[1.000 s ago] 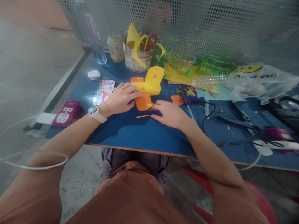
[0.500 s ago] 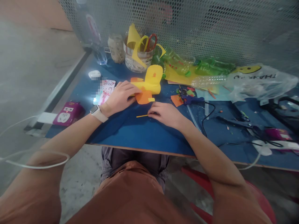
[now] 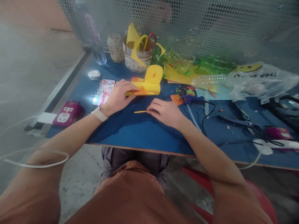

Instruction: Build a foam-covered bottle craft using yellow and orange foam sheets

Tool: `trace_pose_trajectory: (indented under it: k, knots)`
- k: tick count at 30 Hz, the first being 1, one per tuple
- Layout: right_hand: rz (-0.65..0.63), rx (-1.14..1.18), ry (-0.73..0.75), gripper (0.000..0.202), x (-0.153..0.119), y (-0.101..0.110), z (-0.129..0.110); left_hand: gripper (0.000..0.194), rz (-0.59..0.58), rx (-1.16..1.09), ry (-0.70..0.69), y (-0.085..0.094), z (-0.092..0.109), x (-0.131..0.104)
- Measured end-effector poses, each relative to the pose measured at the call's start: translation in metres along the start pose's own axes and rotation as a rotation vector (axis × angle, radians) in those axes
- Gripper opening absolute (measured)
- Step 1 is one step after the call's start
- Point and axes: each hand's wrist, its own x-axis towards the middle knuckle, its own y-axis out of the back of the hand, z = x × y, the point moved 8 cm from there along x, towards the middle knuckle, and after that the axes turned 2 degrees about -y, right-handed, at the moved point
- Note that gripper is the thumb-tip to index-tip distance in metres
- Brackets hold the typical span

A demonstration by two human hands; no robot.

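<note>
My left hand (image 3: 121,95) is closed on the left end of a yellow paper craft (image 3: 153,88), which has a rounded upright flap and small orange pieces on it. Its fingertips press the near side of the craft. In my right hand (image 3: 164,112), pinched between thumb and fingers, is a thin yellow strip (image 3: 140,111) that points left over the blue table (image 3: 130,133). The strip is just below the craft and apart from it.
A phone (image 3: 108,87) and a white case (image 3: 94,74) lie left. Behind stand a jar (image 3: 115,48) and a basket (image 3: 137,59) with scissors. A blue glue gun (image 3: 192,99), scraps, green bottles (image 3: 215,66) and a plastic bag (image 3: 261,81) are right.
The craft has tilted, so its orange flap now shows only as a thin edge. My left hand has rolled slightly with it. My right hand and the strip have moved a little up and left.
</note>
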Motion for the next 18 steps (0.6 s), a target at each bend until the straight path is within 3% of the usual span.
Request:
trace_pose_trajectory:
  k: [11, 18]
  knots:
    - [0.408, -0.062, 0.003, 0.02, 0.0, 0.023, -0.002, 0.031, 0.118, 0.017, -0.017, -0.001, -0.014, -0.002]
    - [0.492, -0.191, -0.025, 0.022, 0.002, 0.033, -0.003, 0.028, 0.108, 0.046, -0.072, 0.0, -0.006, -0.001]
